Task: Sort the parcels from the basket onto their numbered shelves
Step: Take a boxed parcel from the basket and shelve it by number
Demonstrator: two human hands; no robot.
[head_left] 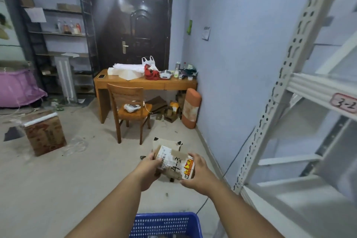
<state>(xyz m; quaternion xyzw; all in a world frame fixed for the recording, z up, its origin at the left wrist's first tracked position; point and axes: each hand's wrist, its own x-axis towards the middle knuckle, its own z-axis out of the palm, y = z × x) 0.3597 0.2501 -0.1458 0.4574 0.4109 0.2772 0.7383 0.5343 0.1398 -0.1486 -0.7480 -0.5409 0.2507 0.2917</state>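
Both hands hold 1 small brown cardboard parcel (174,164) with a white label and "4-3" written on it in black. The left hand (148,170) grips its left side, and the right hand (195,173) grips its right side. The parcel is up in the air, above and beyond the blue plastic basket (166,224) with little holes in its wall. The basket sits at the bottom, between the 2 arms. To the right of the basket stands a tall white metal shelf rack (301,83). A pink tag (343,104) on it reads "3-2". Far past the basket are a brown wooden desk (146,83) and a brown wooden chair (129,110).
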